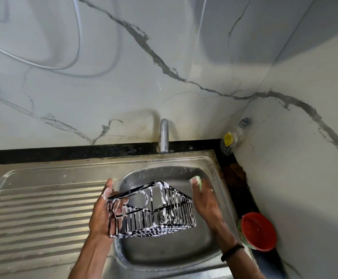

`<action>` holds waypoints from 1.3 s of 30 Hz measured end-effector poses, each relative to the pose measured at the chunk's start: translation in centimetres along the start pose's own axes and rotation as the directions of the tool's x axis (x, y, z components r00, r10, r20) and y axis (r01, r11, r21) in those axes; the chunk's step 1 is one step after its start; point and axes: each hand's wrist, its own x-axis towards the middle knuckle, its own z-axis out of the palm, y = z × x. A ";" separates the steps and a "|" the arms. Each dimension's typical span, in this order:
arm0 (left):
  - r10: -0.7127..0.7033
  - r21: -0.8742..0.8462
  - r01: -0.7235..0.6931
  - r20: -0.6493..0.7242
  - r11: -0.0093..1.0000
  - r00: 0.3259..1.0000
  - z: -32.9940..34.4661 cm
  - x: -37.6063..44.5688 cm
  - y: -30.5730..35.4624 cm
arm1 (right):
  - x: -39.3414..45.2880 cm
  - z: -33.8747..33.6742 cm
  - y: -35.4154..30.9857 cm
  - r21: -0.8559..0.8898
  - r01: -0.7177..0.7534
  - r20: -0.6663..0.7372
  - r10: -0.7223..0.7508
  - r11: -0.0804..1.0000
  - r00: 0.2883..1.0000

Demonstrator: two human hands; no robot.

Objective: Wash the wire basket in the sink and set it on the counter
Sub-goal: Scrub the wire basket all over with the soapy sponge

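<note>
A black wire basket [164,210], streaked with white soap foam, hangs tilted over the steel sink bowl [164,250]. My left hand [103,214] grips its left end, fingers threaded through the wires. My right hand [203,200] is at the basket's right end and holds a green scrub sponge [196,181] against the upper right corner. The tap [164,135] stands behind the bowl; no water is seen running.
A ribbed steel drainboard [43,210] lies left of the bowl. A red-lidded tub [258,231] sits on the narrow dark counter at the right. A clear bottle [231,138] stands in the back corner. A marble-patterned wall closes off the back and right.
</note>
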 end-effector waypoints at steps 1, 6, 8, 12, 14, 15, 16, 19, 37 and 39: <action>0.004 0.010 -0.004 0.020 1.000 1.000 0.6 -0.5 0.0 | 0.2 0.0 0.1 -0.064 -0.030 0.080 0.035 0.998 0.996; 0.054 0.214 -0.079 0.118 0.974 0.992 1.7 0.0 -0.3 | -1.8 -1.2 -2.3 0.043 -0.018 0.336 0.003 0.999 0.942; 0.160 0.330 -0.204 0.156 0.921 0.975 1.6 0.6 -0.7 | -2.9 -1.2 -3.7 0.128 0.049 0.317 -0.088 0.991 0.944; 0.255 0.465 -0.317 0.192 0.826 0.948 3.4 -0.3 -0.6 | -4.8 -2.1 -4.9 0.102 0.308 0.186 -0.323 0.946 0.928; 0.294 0.509 -0.366 0.219 0.779 0.930 4.1 -1.0 -0.7 | -5.2 -2.2 -5.6 0.063 0.452 0.138 -0.456 0.890 0.879; 0.325 0.514 -0.393 0.220 0.763 0.920 4.4 -1.1 -0.6 | -5.3 -2.3 -6.0 0.045 0.510 0.113 -0.512 0.859 0.852; 0.330 0.511 -0.399 0.224 0.761 0.917 4.5 -1.1 -0.6 | -5.4 -2.4 -6.4 0.003 0.558 0.106 -0.555 0.830 0.825; 0.329 0.551 -0.426 0.272 0.718 0.904 4.6 -1.3 -0.5 | -4.8 -3.0 -7.1 -0.222 0.601 0.188 -0.571 0.768 0.799; 0.266 0.657 -0.298 0.151 0.693 0.952 3.1 0.4 -5.7 | -5.7 -0.8 -7.1 -0.337 0.670 0.384 -0.553 0.662 0.739; -0.015 0.604 0.081 -0.113 0.793 0.993 2.4 0.7 -5.7 | -5.4 -0.7 -6.0 -0.341 0.684 0.354 -0.586 0.645 0.729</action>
